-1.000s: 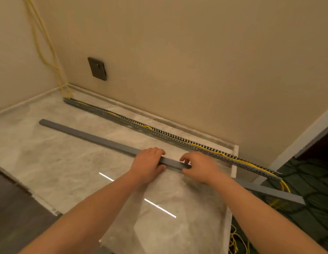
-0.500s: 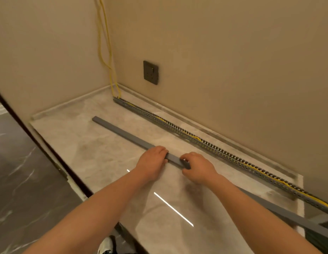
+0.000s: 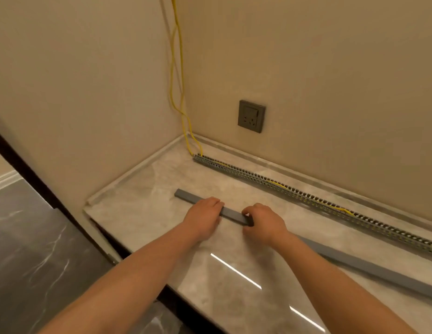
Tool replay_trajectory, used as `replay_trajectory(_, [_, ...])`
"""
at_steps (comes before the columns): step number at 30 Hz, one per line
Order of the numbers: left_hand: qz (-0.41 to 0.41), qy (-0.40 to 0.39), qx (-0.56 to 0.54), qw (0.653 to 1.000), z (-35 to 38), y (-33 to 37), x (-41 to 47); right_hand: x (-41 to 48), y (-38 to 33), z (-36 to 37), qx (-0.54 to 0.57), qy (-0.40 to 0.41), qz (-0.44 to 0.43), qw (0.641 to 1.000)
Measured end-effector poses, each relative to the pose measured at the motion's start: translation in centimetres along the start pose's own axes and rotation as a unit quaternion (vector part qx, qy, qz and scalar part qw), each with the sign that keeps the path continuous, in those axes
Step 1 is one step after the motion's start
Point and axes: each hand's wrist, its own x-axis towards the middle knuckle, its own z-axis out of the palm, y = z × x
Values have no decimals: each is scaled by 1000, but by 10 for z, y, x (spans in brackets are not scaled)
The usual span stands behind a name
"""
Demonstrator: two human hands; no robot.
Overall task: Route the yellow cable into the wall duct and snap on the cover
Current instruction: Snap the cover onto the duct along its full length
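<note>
**Clerk:** Item one, the task's pieces. Where do they sit?

**Checker:** The cover (image 3: 232, 214), a long grey strip, runs slantwise over the pale marble ledge (image 3: 138, 201). It is on your side of the duct (image 3: 258, 177), roughly parallel to it and apart from it. Its left end lies just past your left hand, and its right stretch runs off under your right forearm toward the frame edge. Whether it rests flat on the ledge or is raised a little, I cannot tell.

**Clerk:** Item two, your hands.

**Checker:** Your left hand (image 3: 205, 214) is palm down on the cover, with its fingers curled over the far edge, gripping it. Your right hand (image 3: 263, 222) is just beside it, fingers bent around the same strip, also gripping. A short bare length of cover shows between the two hands.

**Clerk:** Item three, duct and cable.

**Checker:** The duct is grey and slotted, with its top uncovered. It lies along the foot of the back wall (image 3: 330, 68), starting near the corner. The yellow cable (image 3: 175, 15) hangs down the corner and enters the duct's left end. Yellow shows here and there between the slots further right.

**Clerk:** Item four, the rest.

**Checker:** There is a dark socket (image 3: 251, 116) on the back wall above the duct, and a dark marbled floor (image 3: 29, 249) to your left, below the ledge.
</note>
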Motion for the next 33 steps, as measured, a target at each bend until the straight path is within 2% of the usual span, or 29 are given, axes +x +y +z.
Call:
replay_trajectory(6, [0, 9, -16, 1000, -3, -41, -4, 27, -35, 15, -14, 18, -9, 1000])
replay_trajectory(10, [-9, 36, 25, 999, -4, -59, -4, 38, -44, 11, -36, 6, -35, 999])
replay_trajectory(14, [-50, 59, 56, 995, -16, -72, 4, 43, -50, -2, -11, 29, -31, 999])
replay_trajectory(20, [-111, 89, 17, 990, -26, -78, 9, 41, -40, -22, -14, 43, -23, 999])
replay_trajectory(24, [-95, 112, -29, 989, -27, -64, 10, 44, -43, -19, 12, 28, -29, 999])
replay_trajectory(28, [-82, 119, -62, 988, -28, -48, 23, 56, -58, -11, 2, 37, -104, 994])
replay_trajectory(33, [-65, 131, -73, 987, -36, -58, 54, 79, -49, -25, 6, 51, -112, 992])
